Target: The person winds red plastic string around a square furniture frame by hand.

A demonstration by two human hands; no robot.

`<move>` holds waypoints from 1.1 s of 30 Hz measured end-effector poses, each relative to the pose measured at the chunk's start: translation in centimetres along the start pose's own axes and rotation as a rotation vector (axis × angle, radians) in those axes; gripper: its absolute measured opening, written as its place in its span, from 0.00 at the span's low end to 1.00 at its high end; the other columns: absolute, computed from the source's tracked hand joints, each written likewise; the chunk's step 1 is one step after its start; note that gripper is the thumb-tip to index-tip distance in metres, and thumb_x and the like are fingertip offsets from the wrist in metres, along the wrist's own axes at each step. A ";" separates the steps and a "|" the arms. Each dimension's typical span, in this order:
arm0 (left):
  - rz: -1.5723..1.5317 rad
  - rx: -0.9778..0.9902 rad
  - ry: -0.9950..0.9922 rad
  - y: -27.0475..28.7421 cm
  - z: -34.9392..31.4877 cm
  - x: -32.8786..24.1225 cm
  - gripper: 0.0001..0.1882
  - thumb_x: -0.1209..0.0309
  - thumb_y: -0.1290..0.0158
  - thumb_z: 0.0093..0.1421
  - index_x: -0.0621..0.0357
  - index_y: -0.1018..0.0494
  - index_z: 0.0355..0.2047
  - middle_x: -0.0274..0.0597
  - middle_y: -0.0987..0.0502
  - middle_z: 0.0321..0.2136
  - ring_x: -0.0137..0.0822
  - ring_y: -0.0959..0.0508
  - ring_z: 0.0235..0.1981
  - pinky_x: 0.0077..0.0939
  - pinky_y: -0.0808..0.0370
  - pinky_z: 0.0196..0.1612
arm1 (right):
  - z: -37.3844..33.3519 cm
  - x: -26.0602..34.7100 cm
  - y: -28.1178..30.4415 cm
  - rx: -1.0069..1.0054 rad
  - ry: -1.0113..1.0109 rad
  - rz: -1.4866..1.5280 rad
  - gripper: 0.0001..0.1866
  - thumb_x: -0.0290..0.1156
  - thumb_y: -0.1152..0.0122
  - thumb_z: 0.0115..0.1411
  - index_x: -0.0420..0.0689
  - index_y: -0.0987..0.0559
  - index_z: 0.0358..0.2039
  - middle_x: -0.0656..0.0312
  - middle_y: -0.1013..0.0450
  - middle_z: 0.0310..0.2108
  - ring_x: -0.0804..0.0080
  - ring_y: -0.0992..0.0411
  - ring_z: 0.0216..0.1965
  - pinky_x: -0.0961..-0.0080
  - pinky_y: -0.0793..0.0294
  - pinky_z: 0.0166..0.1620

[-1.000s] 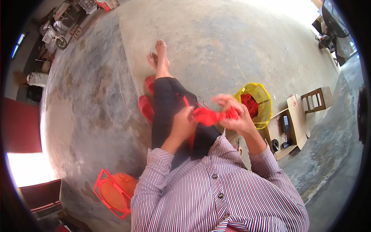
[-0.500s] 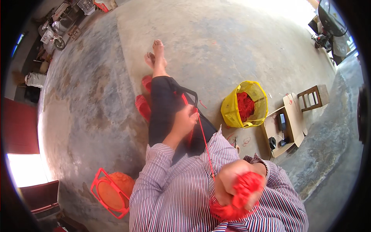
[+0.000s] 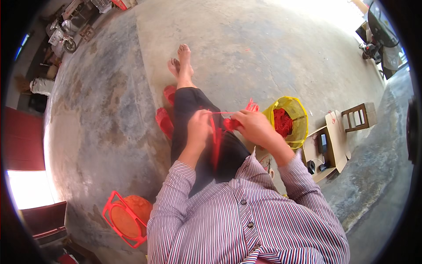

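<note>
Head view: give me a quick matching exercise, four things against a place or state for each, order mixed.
1. Thin red cord
2. Yellow basket
3. Wooden stool
4. Red slippers

A. Right of the open cardboard box
B. On the floor, left of the legs
C. Stretched between the left hand and right hand
D. Holding red stringy material

Pairs: 1-C, 2-D, 3-A, 4-B

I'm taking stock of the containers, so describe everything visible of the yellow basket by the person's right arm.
The yellow basket stands on the floor, seemingly upright, its mouth open. Its wall looks thin and slightly see-through, perhaps mesh or plastic, with a brighter yellow, angular rim. Tangled red strands lie inside. The right hand and forearm hide part of its left side; whether they touch it cannot be told.
</note>
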State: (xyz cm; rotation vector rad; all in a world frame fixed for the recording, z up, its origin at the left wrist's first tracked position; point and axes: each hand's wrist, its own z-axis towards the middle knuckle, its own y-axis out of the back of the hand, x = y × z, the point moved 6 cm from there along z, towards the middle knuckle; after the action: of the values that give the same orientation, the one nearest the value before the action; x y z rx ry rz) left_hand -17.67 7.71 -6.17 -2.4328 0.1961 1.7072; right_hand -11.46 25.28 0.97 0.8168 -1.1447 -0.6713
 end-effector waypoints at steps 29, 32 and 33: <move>-0.367 0.199 0.365 -3.4 -1.3 1.8 0.11 0.78 0.56 0.48 0.57 0.34 0.34 0.47 0.24 0.22 0.37 0.25 0.15 0.19 0.42 0.10 | -19.8 -4.7 1.1 -0.126 -0.829 1.246 0.13 0.34 0.49 0.66 0.37 0.26 0.44 0.74 0.41 0.17 0.87 0.47 0.15 0.84 0.50 0.18; -0.141 0.056 0.107 -1.6 -2.1 0.4 0.07 0.77 0.51 0.53 0.59 0.32 0.34 0.45 0.24 0.25 0.35 0.24 0.20 0.19 0.34 0.17 | -17.7 -6.3 -0.9 -0.136 -0.903 1.331 0.15 0.38 0.48 0.67 0.39 0.26 0.44 0.71 0.35 0.20 0.87 0.41 0.17 0.85 0.44 0.19; 0.316 -0.100 -0.359 -0.6 -2.6 0.1 0.04 0.77 0.46 0.56 0.62 0.30 0.32 0.42 0.24 0.28 0.32 0.24 0.26 0.19 0.30 0.27 | -16.0 -5.3 -1.2 -0.237 -0.942 1.478 0.16 0.41 0.47 0.67 0.39 0.26 0.44 0.69 0.32 0.24 0.85 0.37 0.18 0.86 0.40 0.20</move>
State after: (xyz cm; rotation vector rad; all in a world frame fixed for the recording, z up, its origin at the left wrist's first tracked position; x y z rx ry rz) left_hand -15.13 7.72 -5.40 -2.1974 0.4777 2.3035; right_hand 2.31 32.33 -5.91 -0.7315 -2.0243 0.1539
